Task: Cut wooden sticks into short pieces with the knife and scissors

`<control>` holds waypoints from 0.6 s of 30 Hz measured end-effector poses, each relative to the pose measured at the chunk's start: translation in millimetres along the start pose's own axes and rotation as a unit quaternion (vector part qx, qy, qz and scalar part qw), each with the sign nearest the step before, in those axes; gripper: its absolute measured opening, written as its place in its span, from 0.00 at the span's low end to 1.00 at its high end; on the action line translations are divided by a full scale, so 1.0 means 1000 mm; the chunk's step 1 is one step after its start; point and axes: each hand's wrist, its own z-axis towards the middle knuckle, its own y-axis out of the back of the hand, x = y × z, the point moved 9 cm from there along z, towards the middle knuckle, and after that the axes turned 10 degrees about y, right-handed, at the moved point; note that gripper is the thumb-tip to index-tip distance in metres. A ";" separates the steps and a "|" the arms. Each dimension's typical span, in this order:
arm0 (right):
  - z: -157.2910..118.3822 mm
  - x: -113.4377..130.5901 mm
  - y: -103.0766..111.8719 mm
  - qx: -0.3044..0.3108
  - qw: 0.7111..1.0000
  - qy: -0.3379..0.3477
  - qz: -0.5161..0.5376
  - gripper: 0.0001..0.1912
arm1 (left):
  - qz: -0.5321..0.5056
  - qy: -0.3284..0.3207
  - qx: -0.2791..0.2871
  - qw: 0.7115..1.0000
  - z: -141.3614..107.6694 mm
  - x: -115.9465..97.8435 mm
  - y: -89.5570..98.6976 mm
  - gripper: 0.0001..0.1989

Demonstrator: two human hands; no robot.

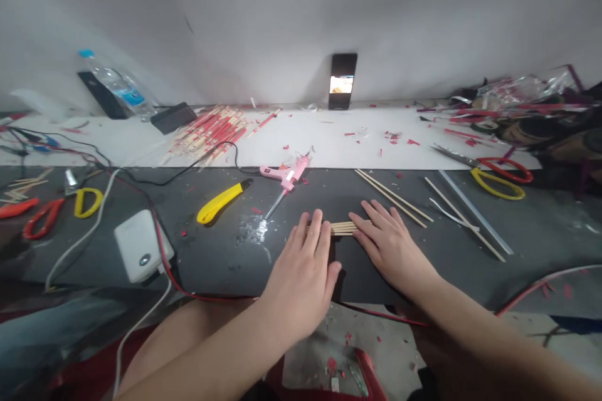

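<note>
Several wooden chopsticks (343, 229) lie side by side in a flat row on the dark table. Across their left end, my left hand (305, 266) rests palm down with fingers stretched out. My right hand (388, 244) lies flat over the right end, its fingers spread. Only the middle stretch of the row shows; both ends are hidden under my fingers. To the right, just beyond my right hand, a pair of loose chopsticks (392, 197) lies slanted. A pink glue gun (286, 174) is beyond my left hand, its clear glue stick or nozzle pointing toward me.
A yellow utility knife (221, 202) and white power bank (141, 244) lie left, with cables around. Red-and-yellow scissors (493, 173) and a glue stick (477, 213) lie right. Red-wrapped chopsticks (216, 131), a bottle (117, 84) and a phone (342, 83) are at the back.
</note>
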 end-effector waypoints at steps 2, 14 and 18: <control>0.004 0.003 0.004 -0.012 1.000 -0.004 0.022 0.21 | -0.005 -0.005 0.006 1.000 0.002 0.002 -0.001 0.30; -0.036 -0.011 0.014 0.057 0.998 -0.006 0.014 0.27 | -0.032 0.007 0.009 0.999 0.014 0.014 -0.007 0.30; -0.025 -0.015 0.010 0.019 1.000 -0.003 0.019 0.25 | -0.065 0.009 -0.012 0.998 0.026 0.024 -0.006 0.27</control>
